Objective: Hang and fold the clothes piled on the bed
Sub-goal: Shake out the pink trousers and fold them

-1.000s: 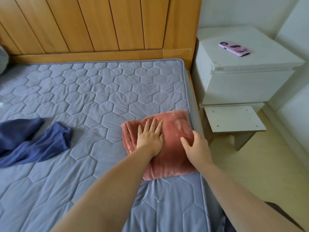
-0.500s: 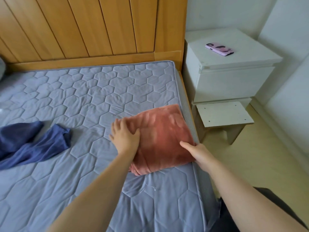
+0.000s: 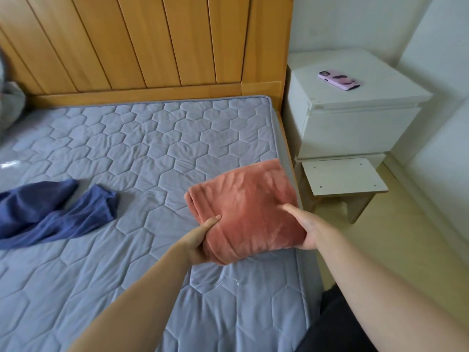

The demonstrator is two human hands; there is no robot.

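With my left hand (image 3: pixel 200 240) and right hand (image 3: pixel 308 229) each gripping a side of the folded pink garment (image 3: pixel 247 212) at the bed's (image 3: pixel 152 138) right edge, folding looks finished; next I must carry it level, then the blue garment (image 3: pixel 50 212)

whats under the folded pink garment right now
The fingers of both hands, left hand and right hand, go under the folded pink garment, thumbs on top. Below is the quilted mattress; the fingers themselves are covered.
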